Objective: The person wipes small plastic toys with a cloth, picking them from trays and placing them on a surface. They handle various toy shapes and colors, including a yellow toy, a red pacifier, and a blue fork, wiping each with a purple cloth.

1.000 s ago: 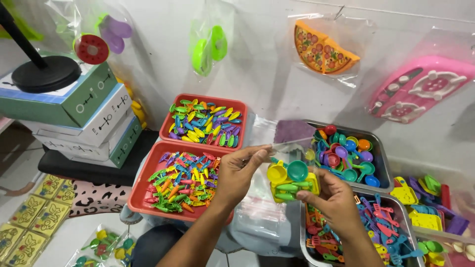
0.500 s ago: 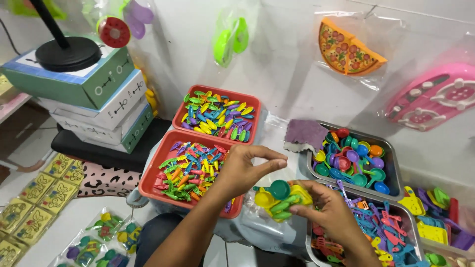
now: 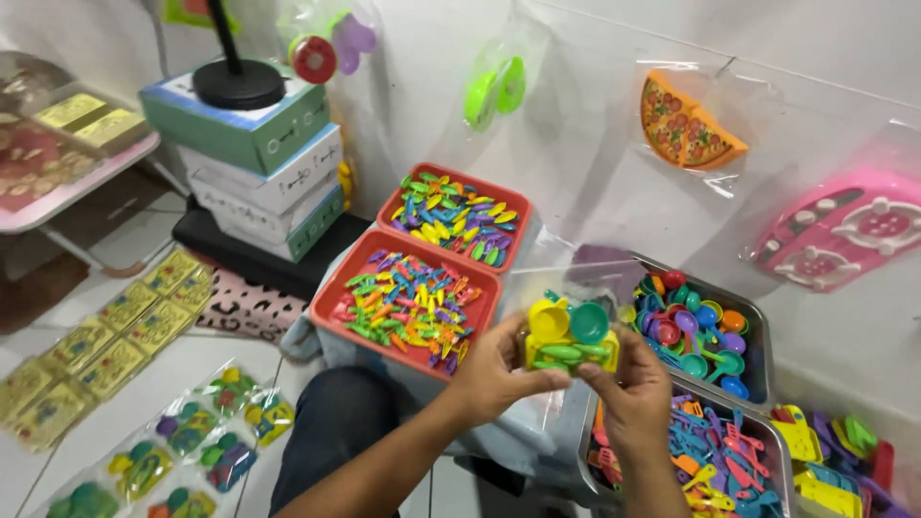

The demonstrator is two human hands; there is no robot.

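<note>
Both hands hold a small bundle of toy kitchenware (image 3: 570, 336) at chest height: a yellow cup, a teal cup and green pieces on a yellow base. My left hand (image 3: 496, 372) grips its left side with thumb and fingers. My right hand (image 3: 634, 387) pinches its right side from below. A clear plastic bag (image 3: 561, 278) hangs loosely around and behind the bundle. Just left of the hands sits a red tray (image 3: 339, 295) full of small colourful toy utensils.
A second red tray (image 3: 403, 197) of utensils lies behind the first. Metal trays hold toy cups and spoons (image 3: 705, 331) and blue and pink toy tools (image 3: 729, 460). Stacked boxes (image 3: 259, 163) stand at left. Bagged toy sets (image 3: 182, 441) lie on the floor. Bagged toys hang on the wall (image 3: 686, 120).
The bundle has risen from lap level and been brought together between both hands, now held upright. The view shifted left and down, showing more floor.
</note>
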